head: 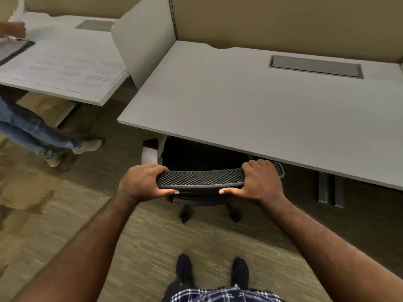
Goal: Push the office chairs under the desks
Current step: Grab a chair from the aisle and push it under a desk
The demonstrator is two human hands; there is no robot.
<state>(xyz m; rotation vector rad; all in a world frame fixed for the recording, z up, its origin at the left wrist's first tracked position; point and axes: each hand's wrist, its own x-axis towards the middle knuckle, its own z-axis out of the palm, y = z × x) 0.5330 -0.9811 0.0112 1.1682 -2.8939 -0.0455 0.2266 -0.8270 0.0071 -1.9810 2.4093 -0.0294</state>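
Both hands [144,182] grip chair [200,177] backrest; seat under desk [239,110] edge.

Office chair [199,178]: black, with a mesh top edge on its backrest; it stands upright on castors on the carpet, its seat tucked beneath the near tabletop, its backrest just outside the front edge.
Tabletop [239,105]: pale grey, bare, with a grey cable hatch set near its back edge.

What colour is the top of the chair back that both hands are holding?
Black, with a fine mesh pattern; the chair back shows clearly in the head view, between the hands.
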